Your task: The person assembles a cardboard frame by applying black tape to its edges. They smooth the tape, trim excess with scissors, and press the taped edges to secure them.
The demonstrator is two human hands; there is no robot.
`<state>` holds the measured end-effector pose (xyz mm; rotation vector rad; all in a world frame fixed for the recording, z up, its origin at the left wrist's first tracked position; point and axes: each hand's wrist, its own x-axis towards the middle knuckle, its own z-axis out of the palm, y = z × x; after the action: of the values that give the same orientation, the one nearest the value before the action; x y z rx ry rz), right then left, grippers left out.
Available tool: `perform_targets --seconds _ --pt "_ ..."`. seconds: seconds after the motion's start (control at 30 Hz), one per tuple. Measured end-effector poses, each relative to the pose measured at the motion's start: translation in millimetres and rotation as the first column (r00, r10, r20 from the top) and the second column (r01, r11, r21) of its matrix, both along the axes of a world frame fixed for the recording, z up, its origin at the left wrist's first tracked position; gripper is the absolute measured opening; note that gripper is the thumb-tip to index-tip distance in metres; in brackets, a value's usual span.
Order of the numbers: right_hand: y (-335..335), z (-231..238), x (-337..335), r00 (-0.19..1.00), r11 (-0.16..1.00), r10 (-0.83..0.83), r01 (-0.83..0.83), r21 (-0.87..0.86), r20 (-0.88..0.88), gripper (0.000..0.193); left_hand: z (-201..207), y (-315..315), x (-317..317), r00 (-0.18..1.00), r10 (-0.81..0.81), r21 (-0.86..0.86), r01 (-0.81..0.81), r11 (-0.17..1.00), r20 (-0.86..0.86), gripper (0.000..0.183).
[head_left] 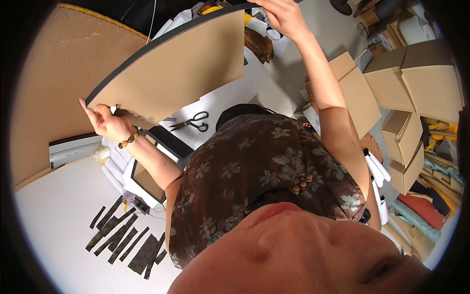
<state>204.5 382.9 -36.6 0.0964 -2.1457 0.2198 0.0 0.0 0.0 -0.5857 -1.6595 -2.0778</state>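
Note:
Between my two hands I hold up a large tan board [181, 68] with a black strip [161, 39] along its upper edge. My left hand [110, 122], with a bead bracelet at the wrist, is closed on the board's lower left corner. My right hand [281, 17] grips the far upper right end of the black edge; its fingertips are partly cut off by the frame's rim. Beneath the board, black-handled scissors [193, 122] lie on a white table [227, 98], blades pointing left, touched by neither hand.
Several dark patterned strips [122, 235] lie on the white surface at the lower left. A big brown panel [54, 83] stands at the left. Rolls of white material [112, 171] are near my left forearm. Cardboard boxes [431, 83] and fabric rolls [416, 215] are stacked at the right.

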Motion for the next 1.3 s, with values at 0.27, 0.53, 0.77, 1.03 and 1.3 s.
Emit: perform_targets --seconds 0.27,0.53,0.77,1.03,1.3 --pt "-4.6 -7.4 -7.0 0.999 0.998 -0.045 0.046 -0.035 0.012 0.035 3.9 8.2 -2.9 0.999 -0.040 0.073 0.038 0.997 0.026 0.051" --pt "1.3 -67.4 -7.4 0.990 0.978 -0.137 0.138 -0.156 0.017 0.020 4.8 1.8 -12.2 0.992 0.087 0.119 -0.098 0.988 0.092 0.045" --pt "-2.5 -101.6 -20.4 0.992 0.972 -0.109 0.093 -0.216 -0.062 0.015 -3.1 -0.5 -31.1 0.967 0.135 0.321 -0.201 0.926 0.216 0.035" --pt "-12.3 -94.8 -35.8 0.975 0.965 -0.191 0.165 -0.203 -0.116 0.015 -7.4 -3.2 -43.6 0.959 0.126 0.407 -0.224 0.886 0.255 0.040" --pt "-14.5 -99.4 -42.7 0.980 0.969 -0.167 0.141 -0.204 -0.111 0.015 -16.0 -8.9 -51.8 0.947 0.143 0.373 -0.249 0.894 0.288 0.035"
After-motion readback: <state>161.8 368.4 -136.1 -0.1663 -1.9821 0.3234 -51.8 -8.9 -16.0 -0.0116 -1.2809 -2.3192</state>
